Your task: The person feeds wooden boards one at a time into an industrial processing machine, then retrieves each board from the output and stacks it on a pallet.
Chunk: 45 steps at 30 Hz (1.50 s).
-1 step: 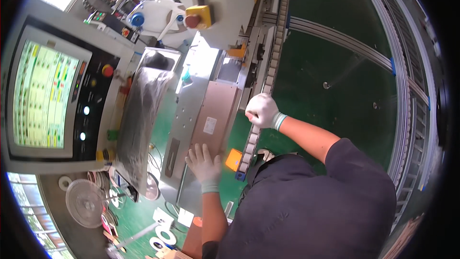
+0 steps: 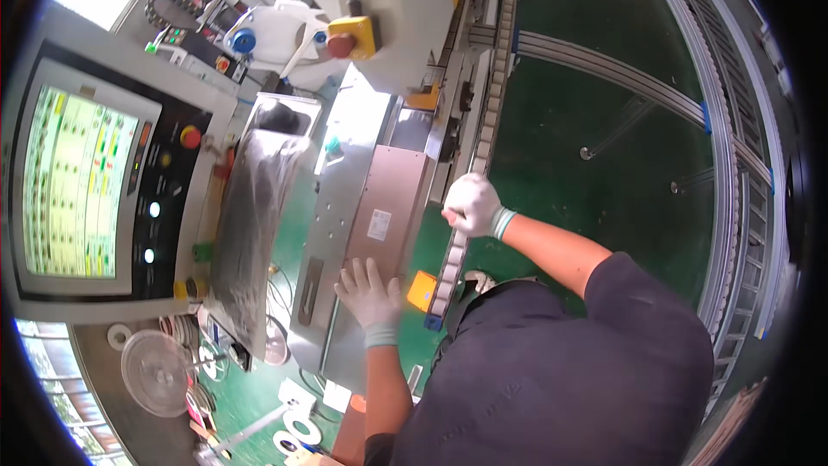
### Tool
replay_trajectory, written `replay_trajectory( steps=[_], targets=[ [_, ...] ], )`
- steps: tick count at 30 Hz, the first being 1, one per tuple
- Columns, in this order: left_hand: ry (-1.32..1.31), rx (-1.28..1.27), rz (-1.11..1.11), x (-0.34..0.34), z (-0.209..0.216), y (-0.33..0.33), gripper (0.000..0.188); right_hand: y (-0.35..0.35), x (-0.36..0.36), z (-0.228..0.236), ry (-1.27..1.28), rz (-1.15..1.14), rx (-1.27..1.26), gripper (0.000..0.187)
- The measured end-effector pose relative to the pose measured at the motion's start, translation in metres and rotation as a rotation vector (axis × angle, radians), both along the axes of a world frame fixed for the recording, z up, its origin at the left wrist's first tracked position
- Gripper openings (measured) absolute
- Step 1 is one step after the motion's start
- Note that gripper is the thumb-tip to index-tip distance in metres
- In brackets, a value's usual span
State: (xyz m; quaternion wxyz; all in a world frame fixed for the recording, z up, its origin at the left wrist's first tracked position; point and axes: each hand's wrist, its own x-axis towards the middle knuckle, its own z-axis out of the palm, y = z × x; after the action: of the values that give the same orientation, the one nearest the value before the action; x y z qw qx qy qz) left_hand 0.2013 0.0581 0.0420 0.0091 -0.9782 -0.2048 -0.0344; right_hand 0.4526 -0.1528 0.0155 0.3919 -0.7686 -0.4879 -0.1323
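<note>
A flat pinkish-brown panel [image 2: 386, 194] with a white label lies along a grey metal work surface [image 2: 332, 237]. My left hand [image 2: 371, 296], in a white glove, rests at the panel's near end with its fingers spread and nothing gripped. Gloved too, my right hand [image 2: 473, 204] is closed in a fist beside the roller track [image 2: 486, 134], to the right of the panel. Whatever is inside that fist, if anything, is hidden; a pink tip shows at its left side.
A control cabinet with a lit screen [image 2: 79, 181] stands on the left. Near it lies a plastic-covered dark slab [image 2: 259, 224]. A yellow box with a red button [image 2: 352, 38] hangs ahead. An orange block [image 2: 422, 291] sits by the track's near end. Aluminium rails [image 2: 617, 69] cross at right.
The view has shifted slightly. My left hand stays spread on the panel, and my right fist has turned a little beside the track.
</note>
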Motion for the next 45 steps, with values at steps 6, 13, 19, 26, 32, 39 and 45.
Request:
replay_trajectory(
  steps=[6,13,19,26,32,39,45],
  targets=[
    [-0.024,0.021,-0.002,0.111,-0.006,-0.019,0.066,-0.01,0.007,0.0,-0.065,0.024,-0.009,0.018],
    [-0.095,0.036,-0.047,0.235,-0.004,-0.037,0.069,-0.011,0.009,-0.006,-0.045,0.023,-0.05,0.017],
    [-0.417,-0.146,-0.091,0.287,-0.02,-0.023,0.086,-0.001,0.002,-0.014,-0.031,0.048,-0.039,0.018],
    [-0.404,-0.373,-0.238,0.205,-0.035,-0.037,0.067,-0.027,0.014,-0.003,-0.074,0.008,-0.009,0.028],
    [-0.211,-0.262,-0.236,0.02,-0.015,-0.035,0.061,0.001,0.013,0.004,-0.047,0.061,-0.058,0.023],
    [-0.143,-0.244,0.243,-0.208,0.019,-0.078,0.064,0.032,-0.047,0.009,0.097,0.136,-0.282,0.032],
    [-0.116,-0.128,1.378,-0.403,-0.05,-0.126,0.072,0.047,-0.12,-0.02,-0.079,0.194,-0.581,0.05]
  ],
)
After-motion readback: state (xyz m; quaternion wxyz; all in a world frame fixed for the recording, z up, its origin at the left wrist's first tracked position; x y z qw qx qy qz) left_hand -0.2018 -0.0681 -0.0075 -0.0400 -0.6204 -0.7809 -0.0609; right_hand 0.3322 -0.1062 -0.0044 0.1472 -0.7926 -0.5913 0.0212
